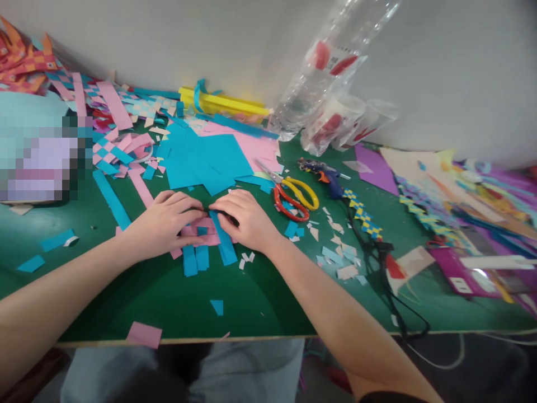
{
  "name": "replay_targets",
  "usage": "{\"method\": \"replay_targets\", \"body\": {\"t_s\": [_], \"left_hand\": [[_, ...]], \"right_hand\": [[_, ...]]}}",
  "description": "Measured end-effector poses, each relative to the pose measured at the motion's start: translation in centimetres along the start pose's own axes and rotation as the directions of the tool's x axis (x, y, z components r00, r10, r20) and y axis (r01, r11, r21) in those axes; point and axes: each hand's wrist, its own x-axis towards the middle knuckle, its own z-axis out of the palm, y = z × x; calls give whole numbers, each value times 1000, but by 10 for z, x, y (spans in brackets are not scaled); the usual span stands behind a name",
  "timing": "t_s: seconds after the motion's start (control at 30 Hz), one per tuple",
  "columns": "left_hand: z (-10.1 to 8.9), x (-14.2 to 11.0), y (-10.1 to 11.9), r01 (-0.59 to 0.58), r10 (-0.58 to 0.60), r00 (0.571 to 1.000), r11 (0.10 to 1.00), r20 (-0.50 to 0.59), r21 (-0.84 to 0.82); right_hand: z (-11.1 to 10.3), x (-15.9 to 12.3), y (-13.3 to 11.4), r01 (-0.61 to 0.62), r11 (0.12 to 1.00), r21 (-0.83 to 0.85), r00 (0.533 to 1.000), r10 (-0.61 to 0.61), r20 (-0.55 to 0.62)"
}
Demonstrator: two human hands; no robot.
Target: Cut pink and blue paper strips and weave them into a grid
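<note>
On the green table, pink and blue paper strips [202, 257] cross each other in a small weave between my hands. My left hand [170, 221] bends its fingers over the weave's left part, gripping the pink strips. In my right hand [247, 221], a blue paper strip [226, 249] is pinched between thumb and fingers at the weave's right end. Blue strip ends hang toward me below the pink ones. The fingertips hide part of the weave. Just right of my right hand lie scissors [289, 196] with red and yellow handles, blades apart.
Behind my hands are blue paper sheets [210, 159] and a woven pink and blue piece [115, 151]. A glue gun [329, 182] with a black cord lies right of the scissors. Plastic-wrapped cups [335, 120] lean by the wall. Paper scraps [342, 257] are scattered about.
</note>
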Motion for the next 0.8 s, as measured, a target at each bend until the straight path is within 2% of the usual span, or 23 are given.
{"method": "replay_targets", "body": {"t_s": [0.17,0.3,0.43,0.8], "left_hand": [[-2,0,1,-11,10,999,1000,-53,-10],[-4,-1,1,5,-6,1000,1000,-23,-24],[-2,-1,-1,55,-55,998,998,21,-16],[-3,-1,-1,31,-31,999,999,-18,-28]], "right_hand": [[-1,-1,3,-13,1000,27,1000,13,-3],[1,-2,6,59,997,42,998,-58,-17],[1,-2,7,132,991,32,990,-133,39],[2,-1,5,70,997,38,993,-74,95]]}}
